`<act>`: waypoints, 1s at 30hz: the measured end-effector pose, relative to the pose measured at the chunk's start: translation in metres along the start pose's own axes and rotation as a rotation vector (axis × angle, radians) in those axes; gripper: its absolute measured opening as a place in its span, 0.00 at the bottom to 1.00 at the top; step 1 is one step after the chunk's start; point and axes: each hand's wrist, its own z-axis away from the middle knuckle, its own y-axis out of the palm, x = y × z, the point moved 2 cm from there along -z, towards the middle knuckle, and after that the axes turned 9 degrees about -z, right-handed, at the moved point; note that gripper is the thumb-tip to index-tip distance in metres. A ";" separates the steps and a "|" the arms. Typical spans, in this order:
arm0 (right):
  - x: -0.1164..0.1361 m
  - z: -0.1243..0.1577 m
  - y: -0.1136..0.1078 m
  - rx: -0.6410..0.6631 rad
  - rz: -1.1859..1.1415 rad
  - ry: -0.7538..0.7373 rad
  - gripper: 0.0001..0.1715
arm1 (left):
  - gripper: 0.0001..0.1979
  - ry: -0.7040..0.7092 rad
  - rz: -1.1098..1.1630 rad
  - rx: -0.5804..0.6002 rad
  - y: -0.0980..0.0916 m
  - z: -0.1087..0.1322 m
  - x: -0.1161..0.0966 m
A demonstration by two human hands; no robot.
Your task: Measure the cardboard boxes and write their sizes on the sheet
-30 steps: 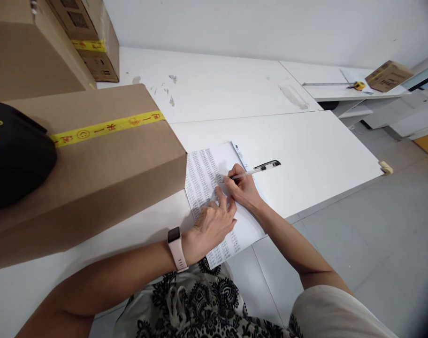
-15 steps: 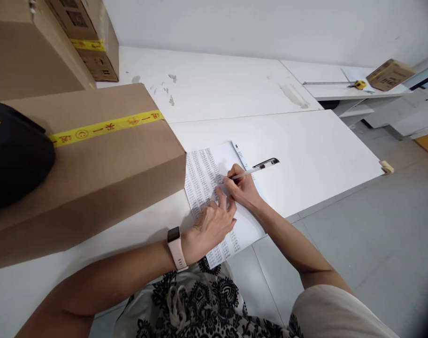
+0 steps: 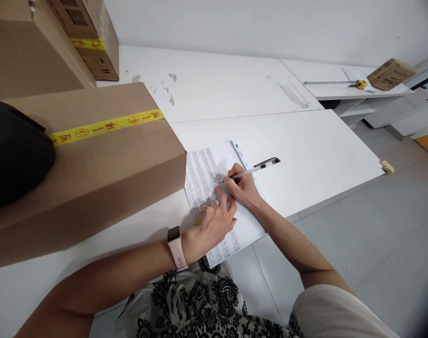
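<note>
A sheet of paper (image 3: 200, 180) with columns of small handwriting lies at the table's near edge, one corner overhanging my lap. In my right hand (image 3: 245, 188) is a clear-barrelled pen (image 3: 266, 163) with a black clip, its tip down on the paper by the end of a written column. My left hand (image 3: 214, 223) rests flat across the sheet, fingers spread, close beside the right hand. The left wrist wears a pink-strapped watch (image 3: 177, 249). Part of the writing is hidden under the left hand.
A long taped cardboard box (image 3: 122, 155) stands left of the paper, with a black and yellow object (image 3: 19, 155) on it. More boxes (image 3: 97, 47) are behind. Far right on the white table (image 3: 298, 155) are a tape measure (image 3: 361, 84) and a small box (image 3: 391, 75).
The top end of the pen has shifted very slightly to the right. Both hands and the paper stay in place.
</note>
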 end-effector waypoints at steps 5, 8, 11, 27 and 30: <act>0.000 -0.001 0.000 -0.028 0.014 -0.003 0.12 | 0.28 -0.014 0.015 -0.005 0.000 0.001 -0.001; 0.000 -0.001 0.001 -0.030 0.013 -0.016 0.12 | 0.27 -0.029 0.049 -0.023 -0.001 0.002 0.000; -0.001 0.000 0.001 -0.018 0.015 -0.005 0.11 | 0.27 -0.027 0.089 0.000 -0.002 0.003 0.002; 0.001 -0.001 0.000 -0.033 0.014 -0.024 0.12 | 0.28 0.004 -0.004 0.021 -0.002 0.000 0.001; 0.000 0.000 0.000 -0.029 0.019 -0.003 0.11 | 0.28 0.008 -0.006 0.008 -0.001 0.001 0.000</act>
